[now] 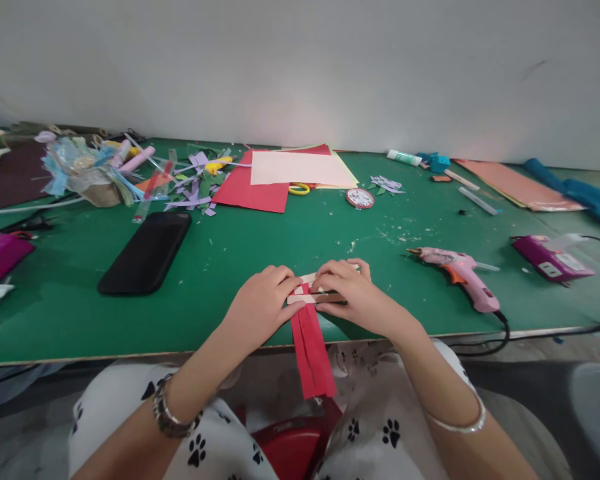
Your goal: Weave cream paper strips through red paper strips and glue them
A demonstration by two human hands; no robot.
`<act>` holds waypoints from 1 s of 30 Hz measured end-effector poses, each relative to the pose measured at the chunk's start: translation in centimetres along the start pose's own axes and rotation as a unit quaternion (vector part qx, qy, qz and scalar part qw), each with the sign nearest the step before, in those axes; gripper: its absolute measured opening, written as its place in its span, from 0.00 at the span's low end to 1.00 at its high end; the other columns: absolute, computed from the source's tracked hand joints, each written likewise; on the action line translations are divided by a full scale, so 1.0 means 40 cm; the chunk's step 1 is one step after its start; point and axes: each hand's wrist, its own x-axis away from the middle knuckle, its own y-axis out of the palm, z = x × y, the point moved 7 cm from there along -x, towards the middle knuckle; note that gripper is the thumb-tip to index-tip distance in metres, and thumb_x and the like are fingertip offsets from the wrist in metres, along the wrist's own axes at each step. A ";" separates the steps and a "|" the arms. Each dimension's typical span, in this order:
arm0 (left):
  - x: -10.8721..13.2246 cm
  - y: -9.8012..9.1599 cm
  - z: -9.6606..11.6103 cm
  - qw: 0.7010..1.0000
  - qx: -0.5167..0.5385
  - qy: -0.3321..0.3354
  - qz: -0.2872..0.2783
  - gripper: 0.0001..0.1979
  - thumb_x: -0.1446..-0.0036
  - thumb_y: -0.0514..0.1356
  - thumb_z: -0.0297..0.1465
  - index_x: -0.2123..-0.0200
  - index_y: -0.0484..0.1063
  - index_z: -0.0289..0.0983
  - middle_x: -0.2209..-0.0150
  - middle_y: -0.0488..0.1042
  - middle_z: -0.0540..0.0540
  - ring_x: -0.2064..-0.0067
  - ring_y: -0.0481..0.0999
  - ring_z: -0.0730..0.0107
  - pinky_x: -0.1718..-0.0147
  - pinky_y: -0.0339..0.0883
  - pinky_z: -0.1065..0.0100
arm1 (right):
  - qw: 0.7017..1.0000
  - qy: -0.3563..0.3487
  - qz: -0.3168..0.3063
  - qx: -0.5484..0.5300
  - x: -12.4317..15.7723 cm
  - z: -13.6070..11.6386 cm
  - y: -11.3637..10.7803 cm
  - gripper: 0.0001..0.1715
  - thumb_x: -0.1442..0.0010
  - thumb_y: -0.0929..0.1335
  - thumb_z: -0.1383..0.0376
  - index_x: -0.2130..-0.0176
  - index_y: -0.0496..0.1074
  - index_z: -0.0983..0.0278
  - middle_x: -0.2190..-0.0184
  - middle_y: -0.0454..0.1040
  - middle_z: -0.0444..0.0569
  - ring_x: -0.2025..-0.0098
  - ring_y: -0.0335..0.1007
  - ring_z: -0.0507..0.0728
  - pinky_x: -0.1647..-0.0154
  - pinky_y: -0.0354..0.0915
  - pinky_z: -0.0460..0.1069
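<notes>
At the table's front edge, my left hand pinches the left end of a pale wooden craft stick, thumb below and fingers above. My right hand closes around the right part of the sticks, its fingers bent. A second pale stick shows just behind the first. A folded red paper strip runs from between the sticks and hangs down past the table edge over my lap. The fingers partly cover where paper and sticks meet.
A pink glue gun lies right, its cord running to a purple power box. A black phone lies left. Behind are red paper, a white sheet, yellow scissors, a round badge and purple paper scraps.
</notes>
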 end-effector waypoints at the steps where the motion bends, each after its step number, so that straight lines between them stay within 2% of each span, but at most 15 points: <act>1: 0.000 0.001 0.000 1.000 -0.002 0.001 -0.002 0.12 0.46 0.57 0.34 0.59 0.68 0.34 0.63 0.70 0.46 0.63 0.67 0.64 0.67 0.63 0.65 | 1.000 0.005 0.004 0.004 -0.001 0.004 0.002 0.03 0.44 0.64 0.64 0.66 0.66 0.59 0.64 0.68 0.43 0.59 0.63 0.52 0.49 0.40 0.53; 8: 0.000 0.000 -0.001 1.000 -0.002 0.014 0.005 0.12 0.46 0.57 0.34 0.59 0.68 0.35 0.63 0.70 0.45 0.63 0.67 0.64 0.67 0.63 0.65 | 0.999 0.012 0.025 0.043 -0.006 -0.002 0.003 0.04 0.43 0.63 0.65 0.68 0.67 0.59 0.65 0.68 0.42 0.61 0.63 0.51 0.48 0.38 0.54; 11: 0.002 -0.001 -0.001 1.000 -0.010 0.010 0.005 0.12 0.46 0.58 0.34 0.59 0.68 0.35 0.63 0.70 0.46 0.63 0.67 0.64 0.68 0.63 0.65 | 0.999 0.011 0.018 0.031 -0.004 -0.006 0.000 0.03 0.44 0.63 0.63 0.67 0.67 0.60 0.65 0.69 0.43 0.60 0.63 0.52 0.48 0.38 0.54; 18: 0.003 -0.003 0.004 0.999 -0.040 0.028 0.014 0.10 0.45 0.56 0.35 0.62 0.69 0.35 0.65 0.70 0.46 0.64 0.68 0.65 0.69 0.62 0.66 | 1.000 0.010 0.000 0.001 -0.005 0.004 0.008 0.04 0.45 0.65 0.66 0.65 0.66 0.60 0.64 0.69 0.41 0.59 0.64 0.51 0.48 0.39 0.52; 24: 0.000 -0.002 0.000 0.999 -0.015 0.046 0.015 0.10 0.45 0.56 0.34 0.62 0.69 0.35 0.64 0.71 0.46 0.64 0.69 0.64 0.67 0.64 0.65 | 0.998 0.010 0.025 0.056 -0.010 0.004 0.007 0.02 0.44 0.64 0.66 0.66 0.66 0.60 0.66 0.69 0.41 0.61 0.65 0.51 0.50 0.40 0.53; 30: 0.006 -0.010 -0.003 0.998 -0.018 0.066 0.013 0.13 0.45 0.57 0.35 0.59 0.67 0.34 0.63 0.71 0.45 0.62 0.69 0.63 0.66 0.64 0.64 | 0.995 0.001 0.041 0.096 -0.012 -0.004 0.005 0.03 0.43 0.63 0.66 0.69 0.67 0.61 0.68 0.70 0.42 0.63 0.65 0.51 0.49 0.40 0.54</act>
